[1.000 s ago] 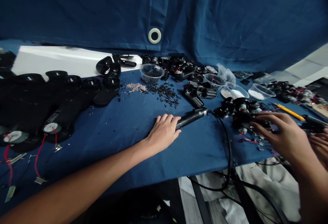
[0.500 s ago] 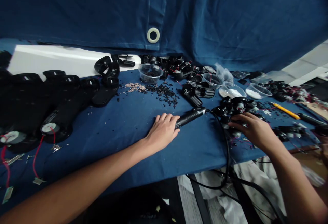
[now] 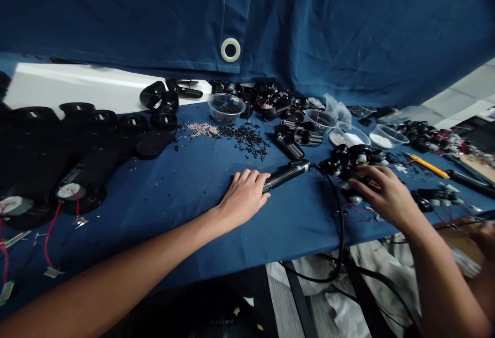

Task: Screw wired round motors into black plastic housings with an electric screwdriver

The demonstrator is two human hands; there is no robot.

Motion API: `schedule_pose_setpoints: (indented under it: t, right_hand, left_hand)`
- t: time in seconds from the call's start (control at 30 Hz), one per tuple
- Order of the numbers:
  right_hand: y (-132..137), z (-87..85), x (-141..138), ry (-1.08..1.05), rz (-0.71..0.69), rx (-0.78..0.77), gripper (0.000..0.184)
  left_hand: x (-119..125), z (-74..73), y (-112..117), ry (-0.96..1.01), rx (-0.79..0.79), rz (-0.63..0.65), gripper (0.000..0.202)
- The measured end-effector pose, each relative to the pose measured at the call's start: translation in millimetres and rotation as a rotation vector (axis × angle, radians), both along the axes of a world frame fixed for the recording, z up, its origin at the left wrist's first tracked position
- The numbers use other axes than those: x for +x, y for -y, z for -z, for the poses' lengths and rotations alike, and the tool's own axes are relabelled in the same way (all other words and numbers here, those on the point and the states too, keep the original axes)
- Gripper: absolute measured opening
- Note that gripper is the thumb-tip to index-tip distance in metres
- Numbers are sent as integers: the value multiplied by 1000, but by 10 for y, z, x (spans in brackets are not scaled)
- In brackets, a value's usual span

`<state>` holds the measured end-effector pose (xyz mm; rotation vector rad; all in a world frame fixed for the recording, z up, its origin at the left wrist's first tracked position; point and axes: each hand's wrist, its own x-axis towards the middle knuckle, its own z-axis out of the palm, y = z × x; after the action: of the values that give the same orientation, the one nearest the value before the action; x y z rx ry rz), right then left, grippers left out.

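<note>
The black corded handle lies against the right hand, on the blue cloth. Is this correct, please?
Not quite: the black corded handle lies against the left hand, on the blue cloth. The head view shows this.

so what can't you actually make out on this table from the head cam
Head view only:
- Right hand: its fingers hide what they touch among the black plastic parts.
- Left hand: it hides the near end of the black handheld tool, so any grip is unclear.
- Small dark bits and pale granules: too small to identify.
- Another person's hand: blurred, cut off by the right edge.
</note>
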<state>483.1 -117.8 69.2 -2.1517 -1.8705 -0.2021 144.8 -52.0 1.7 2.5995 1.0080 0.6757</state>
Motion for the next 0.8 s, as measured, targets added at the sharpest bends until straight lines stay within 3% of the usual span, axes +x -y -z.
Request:
schedule_pose_setpoints:
  t: [0.1,0.23,0.33,0.47,0.6,0.73,0.8]
  right_hand:
    - [128,-87,49,-54,18,-69,43]
    - [214,-101,27,-97,-47,12,42]
    - [208,-31,-56,-188,-140,25,33]
    - [168,65,-151,-317,-201,31,26]
    - [135,124,-162,-397,-218,18,23]
    - [151,173,-93,-484,-204,-10,20]
    - [185,176,-47,-568,-163,-29,29]
  left_hand:
    - [0,-19,40,-17,-6,-11,41]
    - [105,-177,144,-7,82,-49,58]
    - [366,-353,135,64,98,139,59]
    - [918,-472,-45,151,-159,348,72]
    - [1409,-391,-217,139,-407,443,88]
    - [1655,-260,-260,187,-484,481,76]
    - [1707,-218,-253,190,-512,463,70]
